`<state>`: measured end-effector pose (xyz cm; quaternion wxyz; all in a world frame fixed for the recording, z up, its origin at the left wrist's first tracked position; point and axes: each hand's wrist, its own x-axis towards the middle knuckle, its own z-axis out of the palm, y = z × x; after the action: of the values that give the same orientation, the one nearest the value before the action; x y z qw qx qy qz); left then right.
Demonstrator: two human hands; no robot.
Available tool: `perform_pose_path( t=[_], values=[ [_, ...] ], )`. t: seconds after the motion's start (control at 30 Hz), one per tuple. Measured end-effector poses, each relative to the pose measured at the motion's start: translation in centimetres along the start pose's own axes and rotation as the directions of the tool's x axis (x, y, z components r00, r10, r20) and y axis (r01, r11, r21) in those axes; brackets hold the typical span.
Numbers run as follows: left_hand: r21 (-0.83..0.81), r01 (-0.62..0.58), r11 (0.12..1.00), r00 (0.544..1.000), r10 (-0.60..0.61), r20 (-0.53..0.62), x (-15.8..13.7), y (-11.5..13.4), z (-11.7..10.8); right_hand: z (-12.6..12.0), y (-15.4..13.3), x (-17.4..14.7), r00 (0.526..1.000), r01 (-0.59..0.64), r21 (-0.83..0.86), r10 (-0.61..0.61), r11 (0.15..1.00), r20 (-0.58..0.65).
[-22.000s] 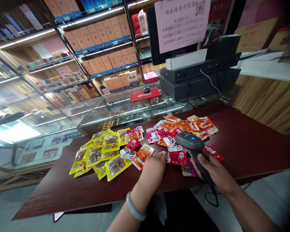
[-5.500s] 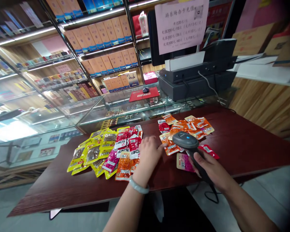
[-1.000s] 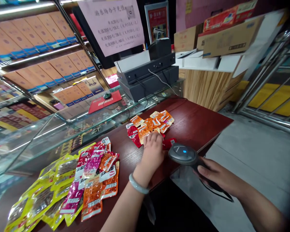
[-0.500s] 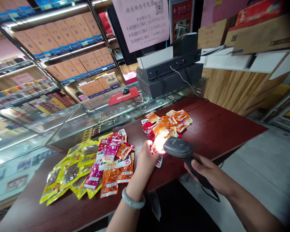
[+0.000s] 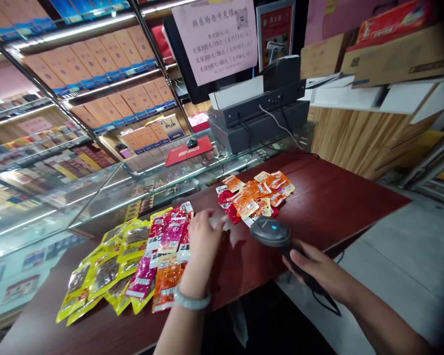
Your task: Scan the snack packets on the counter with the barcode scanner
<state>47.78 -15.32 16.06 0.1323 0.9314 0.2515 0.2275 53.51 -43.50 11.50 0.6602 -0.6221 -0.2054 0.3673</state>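
Note:
My left hand point(image 5: 204, 235) is over the right edge of a pile of snack packets, thumb spread away from slightly curled fingers, with nothing visible between them. Beside and partly under it lie red, pink and orange packets point(image 5: 172, 234). Yellow-edged clear packets point(image 5: 105, 266) form the left part of this pile. My right hand point(image 5: 305, 261) is wrapped around the handle of a black barcode scanner point(image 5: 271, 231), whose top shows a small blue light. Just beyond the scanner head sits a second pile of orange and red packets point(image 5: 259, 192).
The dark red tabletop point(image 5: 329, 192) bears both piles. Behind it stand a glass display counter point(image 5: 144, 185), a red mouse pad point(image 5: 188, 150), a black cash drawer unit point(image 5: 259, 123) and a monitor with a pink sign point(image 5: 218, 39). Cardboard boxes point(image 5: 403, 59) are at the right.
My left hand has moved left, away from the scanner, and its fingers have opened. A red packet now shows beside it on the left pile. The bright scanning glow is gone; the scanner's blue light is on.

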Motion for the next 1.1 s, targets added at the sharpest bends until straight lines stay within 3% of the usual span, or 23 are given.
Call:
perform_pose_path(
  t=[0.07, 0.17, 0.3, 0.4, 0.5, 0.57, 0.63, 0.7, 0.93, 1.03, 1.1],
  values=[
    [0.057, -0.037, 0.998, 0.996, 0.032, 0.087, 0.7, 2.5, 2.2, -0.1, -0.3, 0.1, 1.000, 0.021, -0.030, -0.022, 0.999, -0.003],
    [0.198, 0.017, 0.980, 0.990, -0.044, 0.134, 2.0, 5.2, 4.8, -0.2, -0.8, 0.0, 0.999, 0.048, -0.068, -0.049, 0.997, -0.008],
    [0.257, 0.040, 0.966, 0.984, -0.082, 0.155, 3.3, 6.0, 6.0, -0.6, -1.1, -0.3, 0.997, 0.070, -0.075, -0.072, 0.995, -0.024],
    [0.200, 0.046, 0.979, 0.970, -0.091, 0.224, 3.9, 5.0, 6.1, -0.8, -1.1, -0.4, 0.997, 0.076, -0.085, -0.078, 0.993, -0.019],
    [-0.025, 0.126, 0.992, 0.959, -0.115, 0.257, 4.0, 3.2, 6.3, -0.9, -0.9, -0.3, 0.998, 0.054, -0.074, -0.056, 0.996, -0.032],
    [-0.270, 0.211, 0.940, 0.957, -0.142, 0.254, 3.7, 1.9, 6.6, -0.8, -0.9, -0.1, 0.998, 0.043, -0.073, -0.046, 0.996, -0.038],
    [-0.482, 0.267, 0.835, 0.957, -0.171, 0.233, 3.3, 0.8, 6.7, -0.5, -0.9, 0.2, 0.999, 0.047, -0.085, -0.049, 0.995, -0.023],
    [-0.579, 0.272, 0.768, 0.961, -0.189, 0.200, 2.9, 0.2, 6.3, 0.0, -1.1, 0.5, 0.998, 0.067, -0.098, -0.066, 0.993, 0.009],
    [-0.471, 0.262, 0.842, 0.965, -0.233, 0.119, 1.6, -0.2, 4.0, 1.6, -0.7, 1.4, 0.999, 0.046, 0.013, -0.046, 0.999, -0.012],
    [-0.498, 0.301, 0.813, 0.954, -0.260, 0.152, 1.2, -1.7, 2.8, 1.8, -0.5, 1.4, 0.999, 0.036, 0.007, -0.036, 0.999, -0.034],
    [-0.423, 0.345, 0.838, 0.938, -0.323, 0.124, 1.0, -3.3, 1.2, 1.6, -0.4, 1.3, 0.999, 0.036, -0.005, -0.036, 0.999, -0.039]
  ],
)
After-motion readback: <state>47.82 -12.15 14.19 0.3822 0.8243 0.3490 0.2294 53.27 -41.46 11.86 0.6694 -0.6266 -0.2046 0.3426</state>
